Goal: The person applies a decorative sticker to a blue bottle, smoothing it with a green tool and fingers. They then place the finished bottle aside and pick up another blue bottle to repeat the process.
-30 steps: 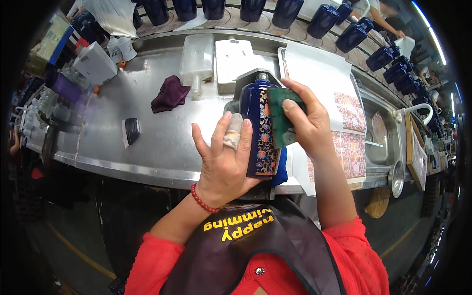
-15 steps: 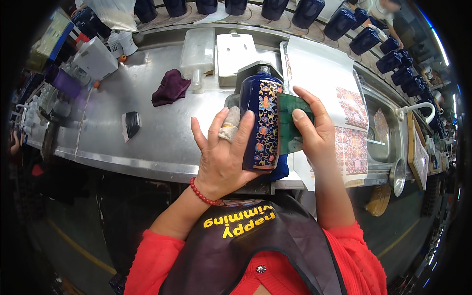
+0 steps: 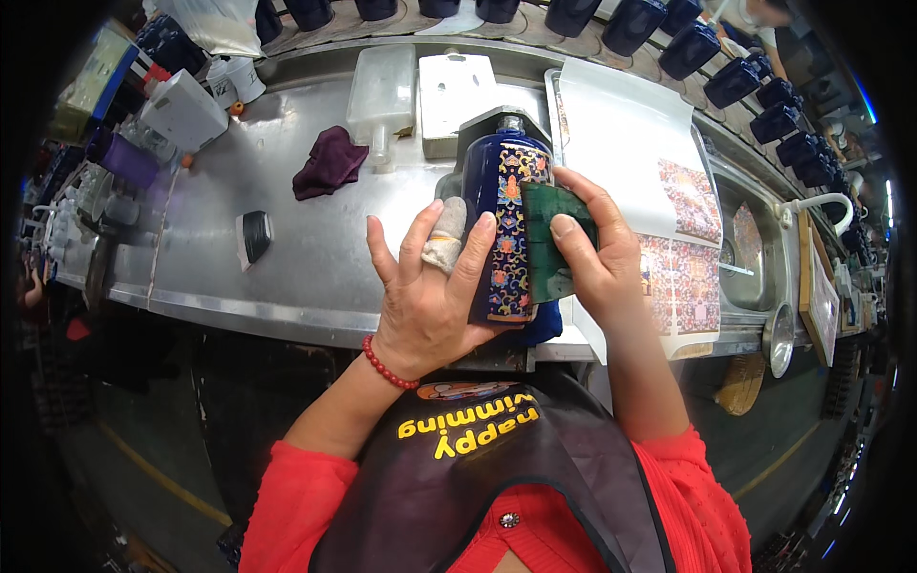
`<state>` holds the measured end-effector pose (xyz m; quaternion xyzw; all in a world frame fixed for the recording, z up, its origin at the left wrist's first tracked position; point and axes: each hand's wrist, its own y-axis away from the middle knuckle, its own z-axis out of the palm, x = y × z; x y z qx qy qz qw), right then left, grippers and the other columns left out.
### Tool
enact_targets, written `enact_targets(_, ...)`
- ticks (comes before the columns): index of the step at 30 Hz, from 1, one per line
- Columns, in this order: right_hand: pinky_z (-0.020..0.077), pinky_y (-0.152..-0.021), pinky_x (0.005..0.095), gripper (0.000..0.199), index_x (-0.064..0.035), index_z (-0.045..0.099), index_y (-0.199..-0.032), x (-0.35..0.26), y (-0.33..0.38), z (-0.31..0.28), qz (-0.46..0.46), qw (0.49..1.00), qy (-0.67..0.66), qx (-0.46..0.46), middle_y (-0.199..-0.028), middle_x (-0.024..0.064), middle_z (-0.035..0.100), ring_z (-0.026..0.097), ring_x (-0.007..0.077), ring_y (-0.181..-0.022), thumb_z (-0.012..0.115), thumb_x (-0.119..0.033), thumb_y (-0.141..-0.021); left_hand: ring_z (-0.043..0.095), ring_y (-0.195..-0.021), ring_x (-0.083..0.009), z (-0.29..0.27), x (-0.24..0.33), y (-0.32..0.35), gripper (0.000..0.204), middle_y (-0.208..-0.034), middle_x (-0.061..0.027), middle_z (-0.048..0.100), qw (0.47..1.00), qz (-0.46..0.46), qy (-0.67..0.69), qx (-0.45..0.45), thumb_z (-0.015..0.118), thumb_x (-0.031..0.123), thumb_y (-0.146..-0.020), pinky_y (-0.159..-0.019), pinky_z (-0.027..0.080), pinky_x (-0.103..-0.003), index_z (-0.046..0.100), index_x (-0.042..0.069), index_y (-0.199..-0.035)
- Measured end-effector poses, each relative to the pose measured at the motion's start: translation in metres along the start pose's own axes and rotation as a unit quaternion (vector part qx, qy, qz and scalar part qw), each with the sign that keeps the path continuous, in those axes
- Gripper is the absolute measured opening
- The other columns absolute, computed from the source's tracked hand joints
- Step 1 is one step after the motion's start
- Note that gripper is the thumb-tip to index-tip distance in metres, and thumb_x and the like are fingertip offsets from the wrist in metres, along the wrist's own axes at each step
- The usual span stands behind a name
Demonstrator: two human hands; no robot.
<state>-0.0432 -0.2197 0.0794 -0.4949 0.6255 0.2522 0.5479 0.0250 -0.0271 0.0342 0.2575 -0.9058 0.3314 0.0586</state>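
A dark blue glass bottle lies tilted in front of me, its clear neck pointing away. A colourful floral decal covers its upper face. My left hand steadies the bottle by its left side and base, fingers spread, the thumb partly hidden at the base. One finger wears a grey cloth cover. My right hand pinches a green translucent scraper, thumb on top. The scraper's straight edge rests across the decal's right part, hiding some of it. A dark grey holder shows behind the bottle neck.
White paper and printed decal sheets lie at the right, beside a metal sink. A purple cloth, black-and-white piece, clear container and white box sit on the metal bench. Several blue bottles line the back.
The scraper has moved left from the decal's right edge onto the decal, with my right hand. My left hand stays on the bottle. Blue bottles at the back have shifted right.
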Motion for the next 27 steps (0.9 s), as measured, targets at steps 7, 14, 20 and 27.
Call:
enact_targets(7,0.0528,-0.091,0.0337,0.040,0.0003,0.058,-0.135,-0.016,-0.003,0.002,-0.018,0.997,0.071,-0.028,-0.112,0.0167,0.070,0.068,0.0217,-0.101,0.060,-0.009,-0.097,0.043,-0.137,-0.0386,0.002,0.000,0.006,0.115,-0.126,-0.0171,0.064,1.000,-0.025,0.005,-0.011,0.079,0.070,-0.071,-0.116,0.004,-0.070,0.041,-0.004,-0.151)
enact_targets(14,0.0533,-0.088,0.0333,0.034,0.0007,0.060,-0.129,-0.023,0.003,0.012,-0.032,0.983,0.166,-0.074,-0.106,0.0162,0.072,0.070,0.0224,-0.095,0.061,-0.010,-0.097,0.045,-0.136,-0.0387,0.007,0.001,0.014,0.114,-0.133,-0.0183,0.060,0.999,-0.038,0.002,-0.016,0.081,0.066,-0.071,-0.115,0.007,-0.071,0.041,-0.005,-0.150)
enact_targets(20,0.0545,-0.083,0.0339,0.035,-0.0001,0.060,-0.129,-0.032,0.006,0.015,0.011,0.987,0.149,-0.062,-0.101,0.0173,0.072,0.071,0.0241,-0.090,0.062,-0.011,-0.096,0.043,-0.137,-0.0376,0.007,0.002,0.016,0.112,-0.124,-0.0188,0.064,0.999,-0.046,0.017,-0.015,0.083,0.058,-0.069,-0.115,0.005,-0.072,0.040,-0.005,-0.151)
enact_targets(27,0.0587,-0.082,0.0386,0.041,-0.0052,0.057,-0.136,-0.030,0.010,0.013,0.012,0.989,0.105,-0.103,-0.108,0.0151,0.076,0.075,0.0336,-0.093,0.064,-0.010,-0.096,0.043,-0.140,-0.0376,0.007,0.001,0.016,0.108,-0.119,-0.0170,0.067,0.998,-0.047,0.028,-0.007,0.085,0.047,-0.072,-0.117,0.002,-0.070,0.037,-0.003,-0.154)
